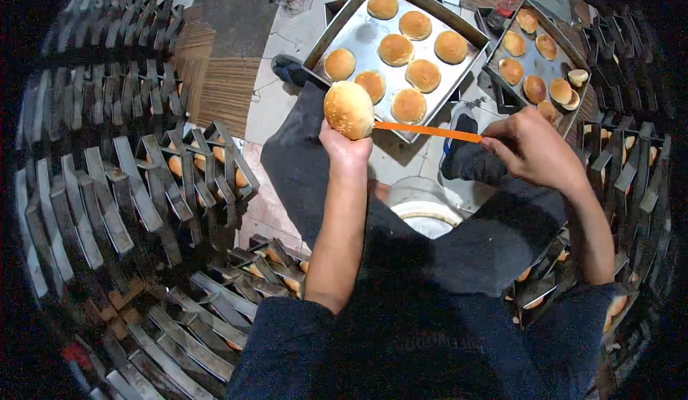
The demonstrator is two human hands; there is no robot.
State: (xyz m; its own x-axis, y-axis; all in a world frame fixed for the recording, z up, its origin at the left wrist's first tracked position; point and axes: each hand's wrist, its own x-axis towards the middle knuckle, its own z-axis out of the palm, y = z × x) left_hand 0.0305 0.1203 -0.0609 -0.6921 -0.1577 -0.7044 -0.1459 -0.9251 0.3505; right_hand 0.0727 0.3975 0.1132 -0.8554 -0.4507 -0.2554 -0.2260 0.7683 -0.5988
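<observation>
A round golden sesame bun rests in my left hand, which is closed around its underside. My right hand pinches one end of a long, narrow orange knife. The knife's other end meets the right side of the bun; whether it has gone into the bread is hidden. Just beyond my left hand, a metal tray carries several whole buns, the closest being a bun near the tray's front corner.
At the right, a second metal tray holds several buns, some apparently cut, with a red-capped bottle beside it. Stacked trays of buns rise on both sides. A white round bucket-like container stands between my legs.
</observation>
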